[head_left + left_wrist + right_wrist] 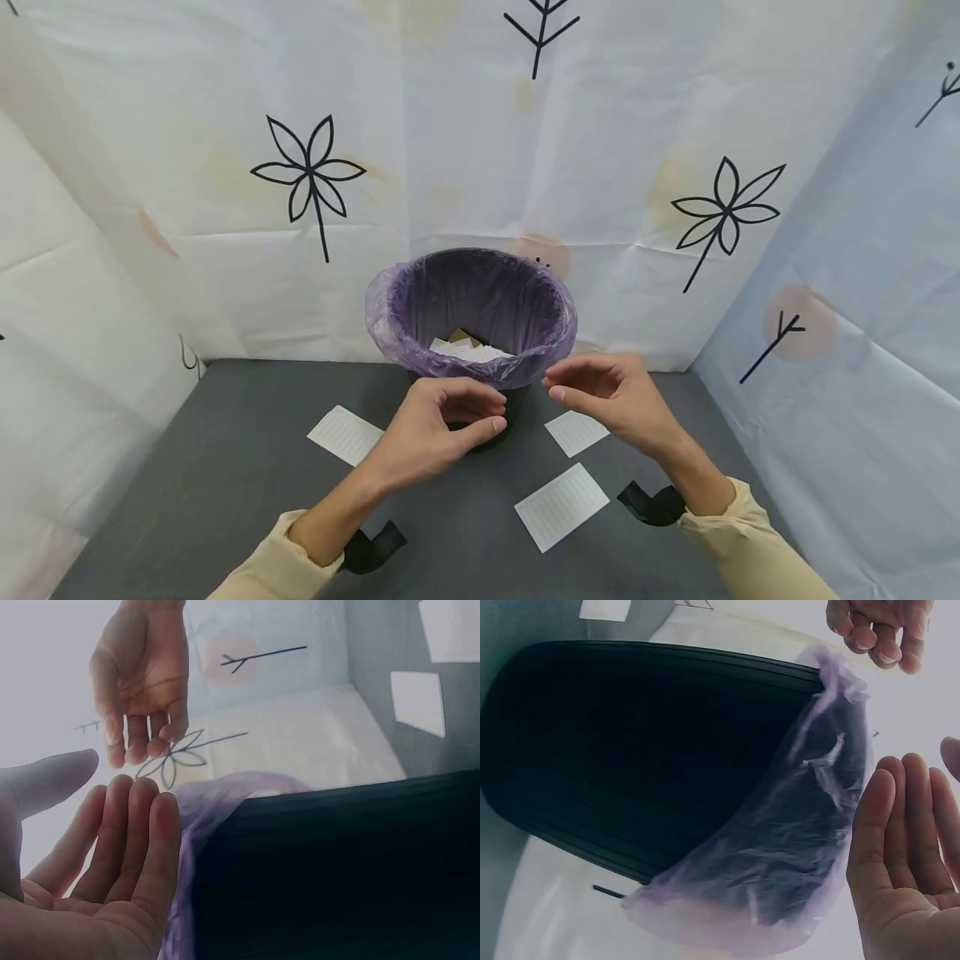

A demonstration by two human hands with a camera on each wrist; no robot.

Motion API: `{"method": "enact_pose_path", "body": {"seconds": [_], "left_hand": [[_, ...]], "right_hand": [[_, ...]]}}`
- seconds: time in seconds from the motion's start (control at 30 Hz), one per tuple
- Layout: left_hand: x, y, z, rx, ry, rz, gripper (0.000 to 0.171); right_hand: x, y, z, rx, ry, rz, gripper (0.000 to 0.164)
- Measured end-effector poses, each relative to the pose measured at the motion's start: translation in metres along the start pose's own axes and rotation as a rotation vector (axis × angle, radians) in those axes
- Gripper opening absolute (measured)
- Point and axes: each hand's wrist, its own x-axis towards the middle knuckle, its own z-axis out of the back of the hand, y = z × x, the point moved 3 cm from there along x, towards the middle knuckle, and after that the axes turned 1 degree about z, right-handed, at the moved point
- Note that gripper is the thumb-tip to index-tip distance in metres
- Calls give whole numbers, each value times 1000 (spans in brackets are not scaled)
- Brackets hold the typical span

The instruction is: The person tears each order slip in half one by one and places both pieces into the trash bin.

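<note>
A dark bin (630, 757) lined with a purple plastic bag (386, 312) stands at the back of the table, the bag folded out over its rim. White paper pieces (476, 353) and a brown scrap (462, 335) lie inside. My left hand (438, 425) hovers before the bin's front, fingers loosely bent, palm turned inward, holding nothing. Facing it, my right hand (611, 398) is at the bin's front right, fingertips near the bag's edge, thumb apart from the fingers and nothing between them. Both wrist views show the palms bare.
Lined paper cards lie on the grey table (247, 467): one card (341, 433) left of the bin, another card (576, 432) under the right hand, a third card (562, 507) nearer the front. Printed white cloth (465, 167) walls the back and sides. Black straps (651, 505) hang by the wrists.
</note>
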Motion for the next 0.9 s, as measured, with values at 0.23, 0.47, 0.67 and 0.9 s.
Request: {"method": "enact_pose_path", "body": {"seconds": [0.23,0.47,0.67,0.9], "left_hand": [[-10,17,-17,-24,13,7,20],[-17,39,-38,-53,43,43,21],[-23,61,-55,-52,56,83,20],[-30,83,-71,-57,56,141,19]], "right_hand": [[-17,-13,-3,-7,1,-40,20],[-32,-32,-5,-18,-9,-109,19],[-44,-50,-9,8,-16,-133,19],[-60,-73,-9,23,-41,-196,18]]}}
